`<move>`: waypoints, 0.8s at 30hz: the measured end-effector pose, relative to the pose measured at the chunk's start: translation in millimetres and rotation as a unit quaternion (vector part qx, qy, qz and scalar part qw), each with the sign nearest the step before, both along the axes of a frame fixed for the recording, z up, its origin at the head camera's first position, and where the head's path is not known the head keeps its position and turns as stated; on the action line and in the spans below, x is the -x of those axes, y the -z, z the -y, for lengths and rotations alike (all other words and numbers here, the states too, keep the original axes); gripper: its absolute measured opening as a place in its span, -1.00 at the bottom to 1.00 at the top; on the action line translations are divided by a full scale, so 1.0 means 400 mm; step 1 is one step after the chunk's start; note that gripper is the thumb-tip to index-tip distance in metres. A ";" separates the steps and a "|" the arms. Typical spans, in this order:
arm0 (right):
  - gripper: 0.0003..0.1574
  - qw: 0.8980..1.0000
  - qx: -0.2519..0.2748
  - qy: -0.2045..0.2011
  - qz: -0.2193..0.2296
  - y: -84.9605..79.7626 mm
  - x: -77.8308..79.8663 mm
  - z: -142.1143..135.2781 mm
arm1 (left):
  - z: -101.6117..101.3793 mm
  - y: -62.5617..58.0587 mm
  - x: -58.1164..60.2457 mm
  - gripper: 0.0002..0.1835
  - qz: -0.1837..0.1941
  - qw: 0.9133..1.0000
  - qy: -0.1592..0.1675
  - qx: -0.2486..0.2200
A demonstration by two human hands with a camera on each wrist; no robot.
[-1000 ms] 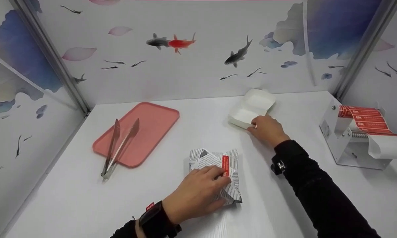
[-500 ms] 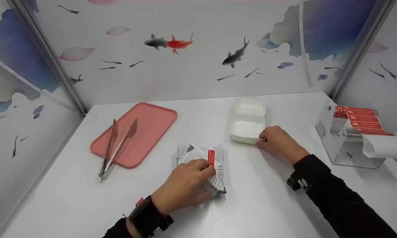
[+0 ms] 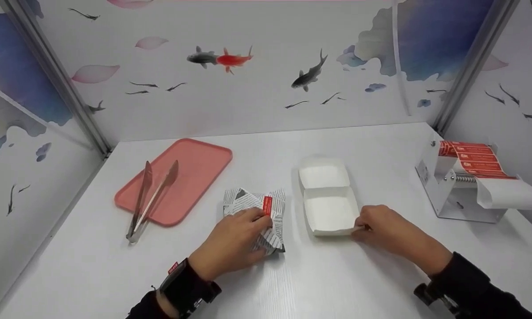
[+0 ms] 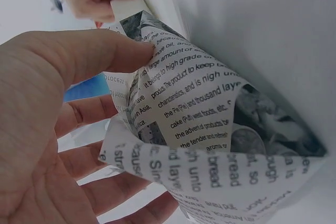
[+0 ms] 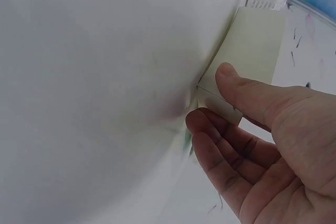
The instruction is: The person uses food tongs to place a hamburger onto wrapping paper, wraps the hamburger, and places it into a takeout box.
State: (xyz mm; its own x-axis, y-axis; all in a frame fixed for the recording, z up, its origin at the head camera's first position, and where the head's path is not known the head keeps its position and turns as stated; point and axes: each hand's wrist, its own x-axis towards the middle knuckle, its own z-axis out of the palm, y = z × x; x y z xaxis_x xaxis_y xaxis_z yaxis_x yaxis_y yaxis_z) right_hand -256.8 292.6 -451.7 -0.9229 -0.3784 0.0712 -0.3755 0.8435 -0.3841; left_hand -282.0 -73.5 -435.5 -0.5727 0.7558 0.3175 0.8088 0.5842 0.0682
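A packet wrapped in newsprint paper lies on the table in front of me, sealed with a red sticker. My left hand holds it from above, the thumb on the near side and the fingers across the top. In the left wrist view the thumb presses a folded paper flap. To the right stands a white takeaway box, its lid folded back and away from me. My right hand pinches its near right corner; the right wrist view shows thumb and fingers at the box wall.
A pink tray lies at the left, with metal tongs resting across it and over its near edge. A label dispenser with a roll of red labels stands at the right. Patterned panels wall in the back and sides.
My right hand has drawn the takeaway box toward me and turned it straighter, bringing it beside the packet. The packet and my left hand have shifted slightly left and away in view.
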 end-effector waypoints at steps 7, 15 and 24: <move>-0.95 0.999 0.001 -0.036 -0.032 0.012 -0.047 0.031 | 0.012 -0.002 0.013 -0.57 0.006 1.000 -0.017 0.003; -0.89 0.996 0.000 -0.057 -0.073 0.022 -0.038 0.065 | 0.025 -0.002 0.024 -0.55 -0.005 1.000 -0.013 -0.009; -0.37 0.998 0.006 -0.025 -0.059 -0.019 -0.070 0.066 | 0.055 -0.025 0.039 -0.43 0.089 0.995 -0.017 -0.028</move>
